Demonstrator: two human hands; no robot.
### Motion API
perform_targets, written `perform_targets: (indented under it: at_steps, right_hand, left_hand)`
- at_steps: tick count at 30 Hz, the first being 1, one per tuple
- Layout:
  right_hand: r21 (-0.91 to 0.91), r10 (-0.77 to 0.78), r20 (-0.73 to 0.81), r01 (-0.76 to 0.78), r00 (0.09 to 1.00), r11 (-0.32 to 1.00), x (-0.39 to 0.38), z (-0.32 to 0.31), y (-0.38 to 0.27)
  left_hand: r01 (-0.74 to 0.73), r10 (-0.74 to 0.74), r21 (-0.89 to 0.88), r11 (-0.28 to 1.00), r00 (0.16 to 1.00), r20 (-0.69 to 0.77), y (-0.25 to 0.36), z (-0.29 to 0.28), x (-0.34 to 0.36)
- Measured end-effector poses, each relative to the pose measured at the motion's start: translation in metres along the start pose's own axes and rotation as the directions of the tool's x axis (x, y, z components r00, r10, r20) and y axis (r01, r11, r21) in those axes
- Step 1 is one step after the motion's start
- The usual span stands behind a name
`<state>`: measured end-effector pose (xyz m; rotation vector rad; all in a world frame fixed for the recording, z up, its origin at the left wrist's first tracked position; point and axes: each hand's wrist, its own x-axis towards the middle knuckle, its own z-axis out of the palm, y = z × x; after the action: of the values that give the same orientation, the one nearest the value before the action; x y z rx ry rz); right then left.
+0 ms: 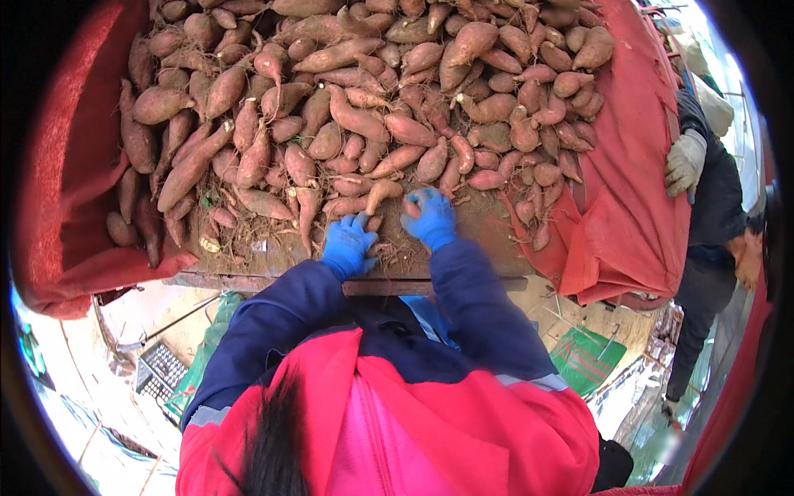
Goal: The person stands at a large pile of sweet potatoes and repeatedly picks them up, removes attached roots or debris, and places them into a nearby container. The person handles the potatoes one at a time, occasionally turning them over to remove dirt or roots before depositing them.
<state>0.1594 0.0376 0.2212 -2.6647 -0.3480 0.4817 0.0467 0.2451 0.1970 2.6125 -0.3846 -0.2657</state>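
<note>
Close by, the left hand (347,246) bends its fingers by a curved, tan sweet potato (383,194), its grip unclear; the right hand (429,217) curls round a reddish sweet potato (412,209). Just beyond lies a heap (356,116) of dusty, tapering, reddish-brown ones.

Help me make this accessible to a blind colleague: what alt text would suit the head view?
A person's blue-gloved left hand and right hand are at the near edge of a large pile of sweet potatoes. Red cloth flanks the pile; another person's pale-gloved hand shows at the right.
</note>
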Motion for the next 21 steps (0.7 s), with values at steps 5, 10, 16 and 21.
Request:
perform_targets:
  at_steps: [5, 10, 16, 21]
  right_hand:
    - [-0.106, -0.323, -0.172, 0.308, 0.931, 0.945, 0.018, -0.014, -0.015]
    - [-0.456, -0.337, -0.082, 0.265, 0.938, 0.850, 0.020, 0.013, -0.057]
    - [0.612, -0.885, 0.393, 0.648, 0.248, 0.453, 0.065, -0.079, -0.101]
    - [0.797, -0.458, 0.485, -0.162, 0.745, 0.581, -0.023, -0.029, -0.172]
  left_hand:
    - [0.109, -0.278, -0.639, 0.761, 0.945, -0.170, 0.003, -0.024, -0.026]
    - [-0.160, -0.523, -0.892, -0.423, 0.847, 0.097, 0.007, -0.047, -0.064]
    - [-0.466, -0.564, -0.678, -0.569, 0.821, -0.092, 0.015, -0.074, -0.104]
    - [-0.335, -0.457, -0.893, -0.300, 0.872, -0.174, 0.014, -0.058, -0.127]
